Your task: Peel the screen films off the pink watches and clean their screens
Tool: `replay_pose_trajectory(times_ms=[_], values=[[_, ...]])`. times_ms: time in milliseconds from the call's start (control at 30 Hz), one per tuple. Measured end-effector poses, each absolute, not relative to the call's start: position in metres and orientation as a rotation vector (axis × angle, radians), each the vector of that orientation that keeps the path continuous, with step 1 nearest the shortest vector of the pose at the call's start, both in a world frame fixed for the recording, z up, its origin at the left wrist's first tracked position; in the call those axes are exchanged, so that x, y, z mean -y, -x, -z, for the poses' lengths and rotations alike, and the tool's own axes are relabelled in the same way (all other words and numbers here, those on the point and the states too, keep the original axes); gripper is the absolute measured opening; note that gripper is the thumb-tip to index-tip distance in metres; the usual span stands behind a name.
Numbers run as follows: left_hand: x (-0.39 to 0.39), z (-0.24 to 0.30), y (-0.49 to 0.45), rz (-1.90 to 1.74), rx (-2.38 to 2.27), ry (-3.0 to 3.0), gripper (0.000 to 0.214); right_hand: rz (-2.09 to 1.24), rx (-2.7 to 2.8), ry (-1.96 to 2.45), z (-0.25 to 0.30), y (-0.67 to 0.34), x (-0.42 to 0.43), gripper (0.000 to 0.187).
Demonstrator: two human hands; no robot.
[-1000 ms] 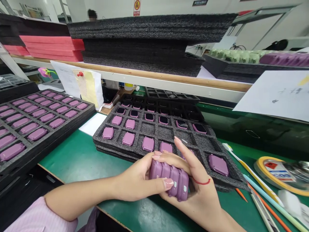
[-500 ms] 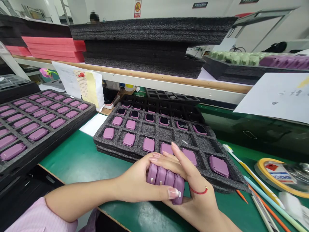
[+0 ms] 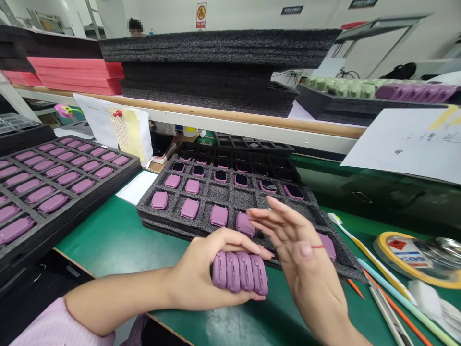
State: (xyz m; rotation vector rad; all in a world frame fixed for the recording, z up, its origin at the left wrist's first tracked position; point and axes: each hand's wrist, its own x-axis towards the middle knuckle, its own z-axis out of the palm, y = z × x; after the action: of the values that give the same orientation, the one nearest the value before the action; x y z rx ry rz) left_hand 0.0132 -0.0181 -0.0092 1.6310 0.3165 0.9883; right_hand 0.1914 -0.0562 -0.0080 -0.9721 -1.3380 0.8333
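Observation:
My left hand [image 3: 201, 276] is closed around a row of several purple watch cases [image 3: 240, 272], held on edge just above the green bench. My right hand [image 3: 293, 240] hovers open beside them, fingers stretched toward the left, holding nothing; a red thread circles one finger. Right behind both hands lies a dark foam tray [image 3: 230, 197] with purple cases in its near pockets and screen-up units farther back. Some pockets hold nothing.
A second foam tray [image 3: 118, 175] full of purple cases sits at the left. At the right lie a toothbrush [image 3: 351, 235], thin sticks [image 3: 392, 307] and a tape roll [image 3: 410, 257]. Stacks of black foam [image 3: 216, 67] and red foam [image 3: 72, 74] fill the shelf behind.
My right hand has let go of the row of purple cases and lifted away, opening. The left hand now holds the row alone, slightly lower and to the left.

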Motion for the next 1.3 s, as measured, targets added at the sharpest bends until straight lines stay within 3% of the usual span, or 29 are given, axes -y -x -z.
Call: replay_pose_trajectory(times_ms=[233,400,667,900,1300], values=[[0.012,0.014,-0.014,-1.076,-0.175,-1.876,0.049,-1.401,1.21,1.096,0.009,-0.191,0.05,0.069],[0.013,0.014,-0.013,-1.076,-0.181,-1.867,0.05,-1.612,1.04,1.184,-0.001,-0.185,0.055,0.083],[0.014,0.017,-0.013,-1.064,-0.202,-1.833,0.05,-1.627,1.246,1.04,0.006,-0.191,0.06,0.09],[0.007,0.02,-0.014,-1.131,-0.136,-1.813,0.043,-1.481,1.149,1.176,-0.001,-0.181,0.065,0.108],[0.004,0.023,-0.014,-1.09,-0.095,-1.74,0.049,-1.346,1.174,1.286,-0.009,-0.177,0.067,0.103]])
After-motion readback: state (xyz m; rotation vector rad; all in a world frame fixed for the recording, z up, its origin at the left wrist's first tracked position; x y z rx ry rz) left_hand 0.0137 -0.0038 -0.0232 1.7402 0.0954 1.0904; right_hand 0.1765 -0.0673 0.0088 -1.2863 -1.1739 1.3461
